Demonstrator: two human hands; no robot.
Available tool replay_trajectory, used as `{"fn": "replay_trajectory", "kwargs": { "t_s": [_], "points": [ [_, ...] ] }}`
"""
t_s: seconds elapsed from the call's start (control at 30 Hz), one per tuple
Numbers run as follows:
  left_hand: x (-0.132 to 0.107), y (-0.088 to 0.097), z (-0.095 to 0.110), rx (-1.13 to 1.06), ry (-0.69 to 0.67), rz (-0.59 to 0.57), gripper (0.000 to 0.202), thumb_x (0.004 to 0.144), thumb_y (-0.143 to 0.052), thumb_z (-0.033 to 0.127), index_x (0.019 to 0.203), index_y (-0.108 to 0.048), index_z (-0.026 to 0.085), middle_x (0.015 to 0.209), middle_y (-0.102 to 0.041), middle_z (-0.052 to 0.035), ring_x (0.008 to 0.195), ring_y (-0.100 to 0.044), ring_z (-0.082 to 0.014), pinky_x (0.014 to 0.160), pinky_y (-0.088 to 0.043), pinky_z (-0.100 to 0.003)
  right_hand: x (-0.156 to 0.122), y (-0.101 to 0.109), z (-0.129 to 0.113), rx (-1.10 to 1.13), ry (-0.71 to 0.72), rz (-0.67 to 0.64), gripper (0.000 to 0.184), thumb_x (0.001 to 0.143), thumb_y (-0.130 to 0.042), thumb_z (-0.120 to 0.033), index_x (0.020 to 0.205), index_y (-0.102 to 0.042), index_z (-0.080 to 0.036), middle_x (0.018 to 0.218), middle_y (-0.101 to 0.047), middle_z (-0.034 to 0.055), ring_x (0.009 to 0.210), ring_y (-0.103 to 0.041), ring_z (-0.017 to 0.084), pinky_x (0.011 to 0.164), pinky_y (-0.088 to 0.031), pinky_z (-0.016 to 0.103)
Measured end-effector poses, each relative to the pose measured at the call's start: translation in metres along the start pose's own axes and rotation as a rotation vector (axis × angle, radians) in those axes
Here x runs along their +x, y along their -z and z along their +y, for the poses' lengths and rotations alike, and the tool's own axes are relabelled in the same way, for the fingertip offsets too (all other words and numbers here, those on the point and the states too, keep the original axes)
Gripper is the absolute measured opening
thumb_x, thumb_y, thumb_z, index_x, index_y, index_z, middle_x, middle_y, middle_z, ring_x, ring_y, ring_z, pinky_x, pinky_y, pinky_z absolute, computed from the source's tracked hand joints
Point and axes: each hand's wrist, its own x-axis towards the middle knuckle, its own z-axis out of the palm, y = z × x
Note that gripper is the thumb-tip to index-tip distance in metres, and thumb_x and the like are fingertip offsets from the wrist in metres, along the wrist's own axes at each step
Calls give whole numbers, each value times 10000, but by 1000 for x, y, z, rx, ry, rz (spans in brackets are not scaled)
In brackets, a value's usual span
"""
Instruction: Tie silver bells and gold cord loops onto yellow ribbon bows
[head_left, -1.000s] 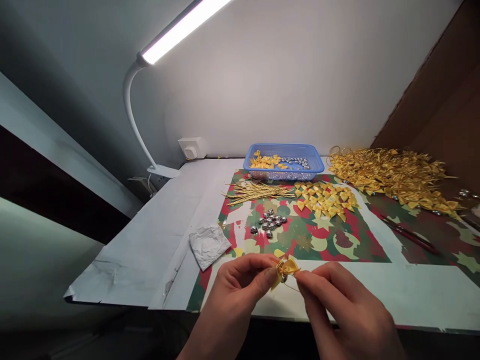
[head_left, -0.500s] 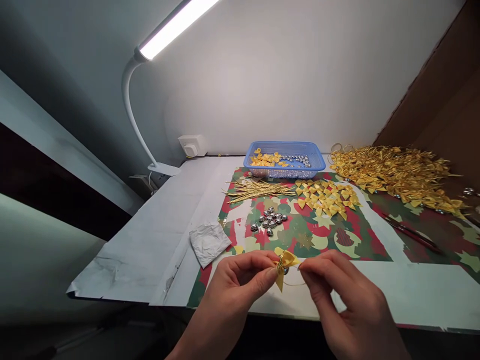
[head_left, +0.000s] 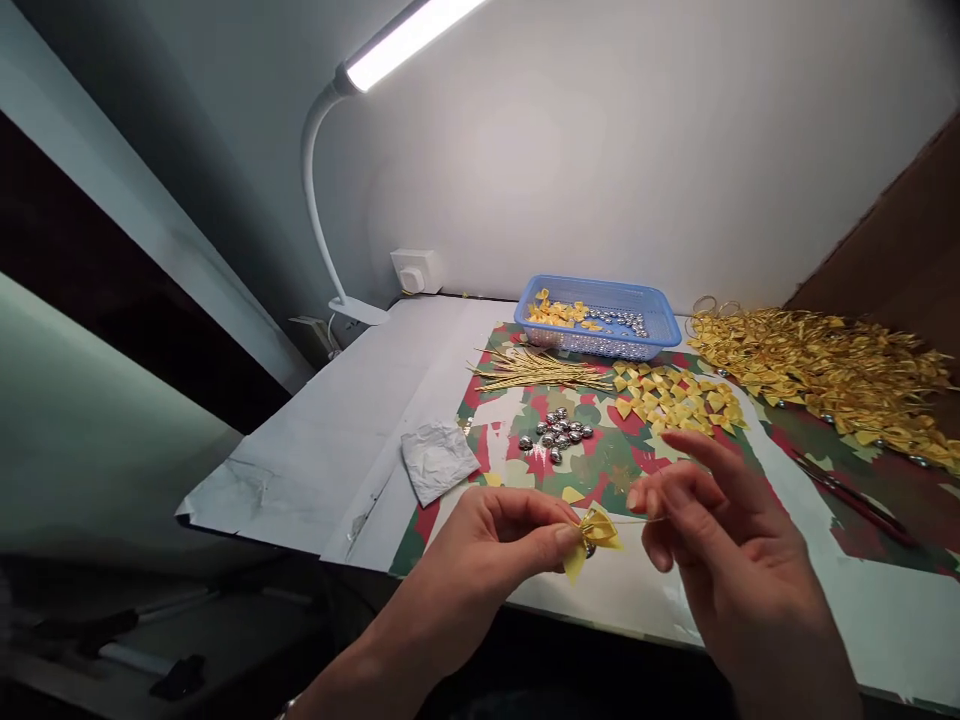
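Observation:
Between the thumb and fingers of my left hand (head_left: 506,545) is a yellow ribbon bow (head_left: 600,528), held above the table's front edge. A small silver bell (head_left: 590,550) peeks out under the bow, partly hidden. From the bow a thin gold cord (head_left: 636,520) runs to my right hand (head_left: 739,560), which has its thumb and some fingers closed on it and the index finger raised. Just beyond lie several loose silver bells (head_left: 561,432), a bundle of gold cords (head_left: 536,370) and many yellow bows (head_left: 679,398).
A blue basket (head_left: 667,318) with bows and bells stands by the wall. At the right are a heap of gold-corded bows (head_left: 832,370) and dark tweezers or scissors (head_left: 855,500). A crumpled white packet (head_left: 437,462) lies left; a lamp (head_left: 311,180) shines above.
My right hand has moved away from the bow to the right, drawing the cord out, and its fingers have spread. My left hand keeps the bow. The view has shifted slightly.

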Motion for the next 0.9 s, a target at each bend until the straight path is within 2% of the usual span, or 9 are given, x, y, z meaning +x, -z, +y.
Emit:
{"fn": "replay_trajectory", "kwargs": {
  "t_s": [0.1, 0.17, 0.3, 0.4, 0.5, 0.6, 0.7, 0.77, 0.9],
  "points": [
    [-3, -1, 1, -38, 14, -7, 119, 816, -743, 248, 732, -772, 169, 781, -695, -24, 750, -591, -140, 695, -443, -228, 2, 2, 0, 184, -128, -53, 126, 934, -600, -256, 985, -713, -272, 636, -568, -9, 508, -500, 67, 427, -400, 115],
    [-3, -2, 2, -15, 8, -3, 119, 813, -740, 239, 721, -769, 168, 763, -689, -22, 742, -585, -139, 696, -442, -231, 3, 3, 1, 220, -193, -39, 100, 905, -634, -255, 938, -727, -233, 606, -515, -18, 477, -444, 49, 425, -381, 120],
    [-2, -4, 2, 122, -41, 34, 110, 811, -716, 211, 718, -758, 168, 797, -703, -47, 783, -608, -184, 707, -457, -273, 4, 5, 5, 156, -220, 2, 126, 883, -677, -277, 960, -745, -204, 673, -520, 4, 542, -467, 66, 475, -402, 161],
    [-1, -6, 0, 302, -209, 73, 141, 843, -669, 178, 732, -756, 180, 828, -725, -60, 822, -647, -214, 730, -484, -294, 5, 7, 5, 52, -216, -58, 162, 944, -611, -302, 1039, -718, -228, 693, -526, -2, 584, -482, 72, 537, -416, 178],
    [-2, -7, -2, 507, -402, 87, 177, 879, -629, 146, 766, -759, 187, 866, -734, -60, 820, -668, -201, 742, -502, -282, 6, 8, 3, -187, -186, -158, 185, 985, -553, -339, 1099, -679, -265, 699, -530, -17, 641, -506, 87, 614, -434, 194],
    [-3, -5, -2, 569, -496, 44, 192, 903, -591, 111, 814, -749, 173, 890, -723, -64, 781, -661, -174, 704, -506, -261, 9, 12, 3, -395, -117, -278, 153, 973, -571, -325, 1066, -691, -302, 855, -588, -10, 714, -532, 88, 619, -438, 177],
    [-3, -2, 0, 517, -479, 3, 179, 921, -587, 121, 824, -732, 163, 889, -718, -62, 801, -660, -166, 715, -508, -250, 15, 17, 5, -440, -51, -409, 190, 971, -549, -250, 1050, -700, -334, 988, -618, -3, 888, -571, 114, 671, -461, 175],
    [-3, -1, 2, 488, -453, -28, 175, 928, -592, 137, 821, -728, 164, 887, -721, -58, 822, -664, -167, 732, -509, -246, 19, 20, 5, -446, -25, -494, 250, 955, -536, -184, 1063, -695, -344, 1002, -628, 1, 949, -581, 140, 700, -476, 203],
    [-4, 0, 6, 562, -472, -88, 203, 930, -572, 104, 817, -734, 151, 871, -703, -54, 798, -653, -150, 718, -502, -227, 21, 18, 3, -505, 88, -529, 288, 890, -556, -55, 950, -691, -302, 894, -623, -17, 820, -595, 125, 678, -469, 226]
  ]
}}
